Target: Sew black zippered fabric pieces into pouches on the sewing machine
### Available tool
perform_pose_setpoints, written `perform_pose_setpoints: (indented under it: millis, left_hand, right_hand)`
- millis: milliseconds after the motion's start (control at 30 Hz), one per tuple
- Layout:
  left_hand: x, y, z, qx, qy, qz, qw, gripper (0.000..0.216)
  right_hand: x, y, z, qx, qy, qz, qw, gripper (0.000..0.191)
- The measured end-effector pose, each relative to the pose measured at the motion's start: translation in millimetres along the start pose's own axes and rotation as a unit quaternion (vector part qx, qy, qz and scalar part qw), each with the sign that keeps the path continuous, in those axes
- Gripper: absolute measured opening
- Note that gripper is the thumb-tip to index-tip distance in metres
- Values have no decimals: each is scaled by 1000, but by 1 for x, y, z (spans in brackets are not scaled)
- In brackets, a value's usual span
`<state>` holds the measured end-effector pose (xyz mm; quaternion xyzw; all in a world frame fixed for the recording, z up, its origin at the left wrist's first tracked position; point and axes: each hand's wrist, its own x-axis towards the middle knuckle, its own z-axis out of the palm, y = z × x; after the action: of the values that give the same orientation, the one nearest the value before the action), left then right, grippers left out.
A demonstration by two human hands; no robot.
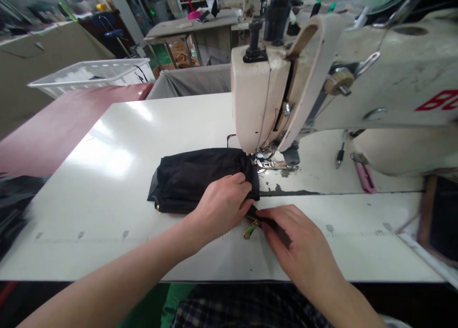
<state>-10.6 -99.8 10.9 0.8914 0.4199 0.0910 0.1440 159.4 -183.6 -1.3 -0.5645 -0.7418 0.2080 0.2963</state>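
Hands work at a big cream-white metal sewing machine (358, 80) that stands on a shiny white table (107, 166). A soft black cloth pouch (193, 175) lies flat on the table. It is just left of the machine's silver metal foot (272, 163) and touches the bottom of the machine head.

The left hand (223, 201) rests on the near right corner of the black cloth pouch. Its fingers are bent and pressed together, and they pinch the cloth at that corner. The right hand (300, 244) is just beside it, nearer the person. Its fingers are closed too, and they pinch a thin black zipper strip (263, 221) that pokes out from the pouch corner. A small gold zipper pull (249, 231) lies on the table between the two hands.

How far along is the work? The pouch looks folded into shape, and the zipper looks joined to it. But the corner is not under the silver foot; it sits just beside it. So I think the hands are lining up the zipper end, and this corner is not yet sewn. I cannot tell if the other sides are sewn, as the cloth is too dark.

A pink tool (365, 175) and a dark pen (339, 151) lie on the machine bed to the right, well apart from the hands. A white plastic basket (89, 75) stands far back on the left.
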Motion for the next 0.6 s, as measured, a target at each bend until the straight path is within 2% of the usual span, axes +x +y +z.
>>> perform_pose_setpoints:
  millis: [133, 267, 433, 600]
  left_hand:
    - [-12, -1, 11, -61, 63, 20, 996, 17]
    - [-14, -1, 16, -97, 97, -8, 991, 18]
    - [-12, 13, 20, -38, 139, -45, 989, 22]
    - [-13, 10, 28, -38, 208, -25, 977, 18]
  right_hand:
    - [-1, 3, 0, -11, 13, -9, 1000, 18]
    - [5, 10, -1, -33, 27, -11, 999, 20]
    - [22, 16, -4, -66, -26, 88, 994, 22]
    - [39, 12, -2, 11, -81, 163, 983, 13]
